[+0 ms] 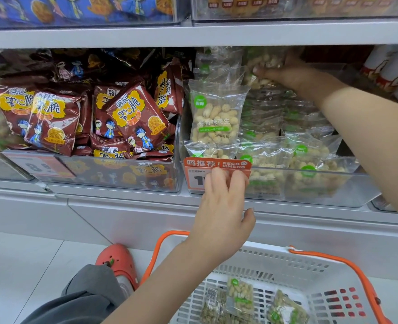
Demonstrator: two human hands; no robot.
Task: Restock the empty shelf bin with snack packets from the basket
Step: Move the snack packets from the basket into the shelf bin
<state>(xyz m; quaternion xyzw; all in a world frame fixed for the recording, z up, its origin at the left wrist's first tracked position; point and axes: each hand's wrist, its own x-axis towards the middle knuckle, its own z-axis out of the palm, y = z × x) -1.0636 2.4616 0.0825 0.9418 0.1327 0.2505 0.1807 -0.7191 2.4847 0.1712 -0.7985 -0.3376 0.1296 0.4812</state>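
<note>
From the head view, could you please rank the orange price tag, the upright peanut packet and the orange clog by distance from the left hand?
1. Orange price tag: left hand fingertips touch it.
2. Upright peanut packet: above, in the bin.
3. Orange clog: lower left, on the floor.

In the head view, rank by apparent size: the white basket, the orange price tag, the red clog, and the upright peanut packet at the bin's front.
1. white basket, cropped by the frame
2. upright peanut packet
3. orange price tag and red clog: look alike; the left hand partly hides the tag, so unranked.
</note>
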